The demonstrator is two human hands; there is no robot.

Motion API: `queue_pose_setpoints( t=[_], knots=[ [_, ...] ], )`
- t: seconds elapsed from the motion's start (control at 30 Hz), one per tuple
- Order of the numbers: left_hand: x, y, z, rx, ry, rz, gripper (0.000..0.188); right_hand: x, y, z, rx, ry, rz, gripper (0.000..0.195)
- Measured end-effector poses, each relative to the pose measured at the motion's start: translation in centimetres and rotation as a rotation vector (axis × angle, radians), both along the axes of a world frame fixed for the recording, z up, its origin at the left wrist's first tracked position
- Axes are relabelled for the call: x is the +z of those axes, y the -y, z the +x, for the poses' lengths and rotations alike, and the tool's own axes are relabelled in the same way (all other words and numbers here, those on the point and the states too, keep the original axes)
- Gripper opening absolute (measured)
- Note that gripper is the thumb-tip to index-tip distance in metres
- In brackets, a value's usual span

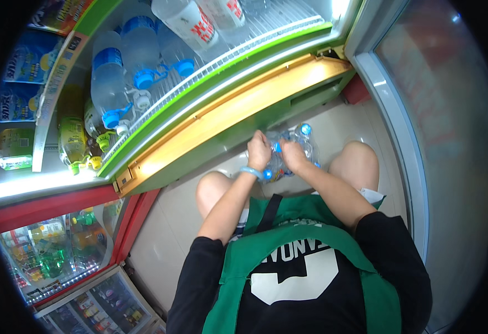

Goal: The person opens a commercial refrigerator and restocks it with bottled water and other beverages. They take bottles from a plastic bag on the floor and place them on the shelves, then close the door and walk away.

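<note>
A pack of clear plastic bottles with blue caps (307, 144) stands on the tiled floor between my knees. Clear film seems to wrap it. My left hand (259, 151) is curled in a fist at the pack's left upper side, a light blue bracelet (252, 172) on its wrist. Close beside it, my right hand (292, 154) is closed over the top of the pack. A blue cap (277, 147) shows in the gap between the two hands. Both hands appear to grip the pack's top; the fingertips are hidden, so the exact hold is unclear.
Ahead stands a lit drinks cooler with a wire shelf (244, 46) of large bottles and a yellow lower sill (227, 121). Its glass door (448, 137) is swung wide at my right. A red-framed cooler (56, 208) and a low glass-topped case (102, 304) are at left.
</note>
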State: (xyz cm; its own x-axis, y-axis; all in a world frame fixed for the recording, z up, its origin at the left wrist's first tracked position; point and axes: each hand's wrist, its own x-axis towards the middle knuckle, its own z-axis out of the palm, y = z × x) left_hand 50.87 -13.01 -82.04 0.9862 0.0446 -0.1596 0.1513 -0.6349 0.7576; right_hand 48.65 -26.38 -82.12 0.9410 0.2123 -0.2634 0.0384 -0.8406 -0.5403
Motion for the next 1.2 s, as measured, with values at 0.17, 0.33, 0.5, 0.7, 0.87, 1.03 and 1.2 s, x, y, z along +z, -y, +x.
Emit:
queue_pose_setpoints(
  t=[0.17,0.33,0.5,0.7,0.87,1.03,1.2],
  knots=[
    [2.4,-0.1,0.7,-0.102,0.063,0.055,0.020,0.8,-0.1,1.5,0.091,0.339,0.207,0.013],
    [1.9,-0.2,0.0,0.020,-0.064,0.029,0.022,2.2,0.0,0.8,0.059,0.117,0.302,0.029],
    [2.9,0.2,-0.2,0.006,-0.099,0.031,0.022,2.1,0.1,-0.1,0.171,0.188,-0.002,0.030],
    [5.1,-0.7,0.0,-0.129,-0.110,0.039,0.037,1.5,0.1,-0.2,0.177,0.208,-0.010,0.031],
    [7.2,-1.1,0.1,-0.224,-0.039,0.033,0.048,2.8,0.9,0.5,0.014,0.060,0.044,0.039],
    [6.2,0.3,-0.5,-0.361,0.091,0.152,0.047,2.9,-0.1,0.3,-0.029,0.051,-0.025,0.043],
    [4.3,2.1,0.1,-0.270,0.063,0.104,0.041,1.0,0.0,0.2,-0.102,0.125,-0.049,0.038]
  ],
)
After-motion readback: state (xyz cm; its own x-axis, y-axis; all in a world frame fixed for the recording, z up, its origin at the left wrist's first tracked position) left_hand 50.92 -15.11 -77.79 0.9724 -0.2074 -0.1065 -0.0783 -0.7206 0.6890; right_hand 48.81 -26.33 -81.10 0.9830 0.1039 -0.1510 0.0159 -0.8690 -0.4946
